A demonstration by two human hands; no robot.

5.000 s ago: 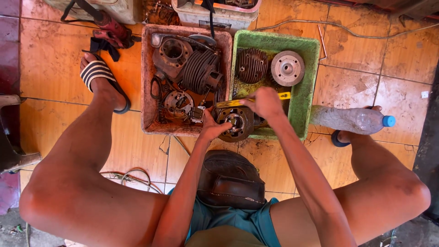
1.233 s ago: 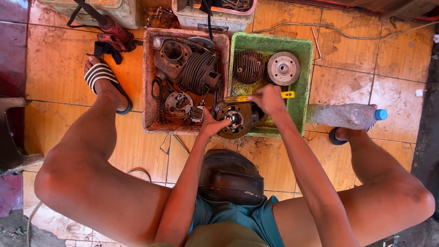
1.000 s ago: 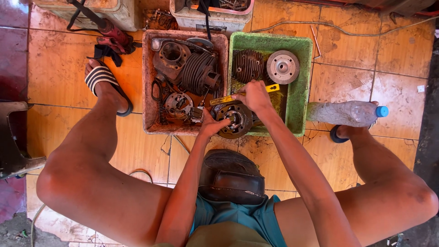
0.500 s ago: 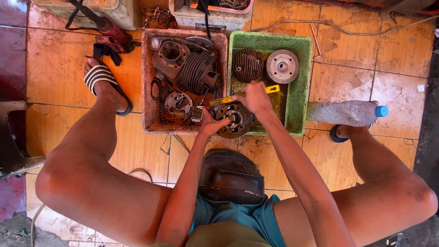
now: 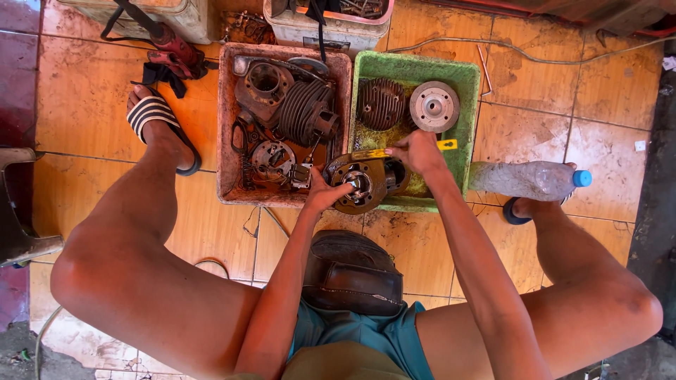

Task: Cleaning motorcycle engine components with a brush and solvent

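At the far left, a foot in a striped sandal rests on the orange tile floor, with a red power tool and its black strap lying just beyond it. To the right of the foot sits a reddish-brown tray filled with greasy engine parts: a finned cylinder toward the far side, a casing beside it, and a round stator plate nearer.

The left hand is curled around the near left edge of a round, rusty engine housing, which is held over the gap where the two trays meet, at their near rims. The right hand is closed on a yellow-handled tool that lies across the far side of the housing; the handle's end sticks out to the right of the knuckles. How tight that grasp is cannot be told.

Next comes a green tray, holding a dark finned cylinder head and, beside it on the right, a pale round flywheel. Just right of the green tray, a clear plastic bottle with a blue cap lies on its side on the tiles, near the person's other foot.
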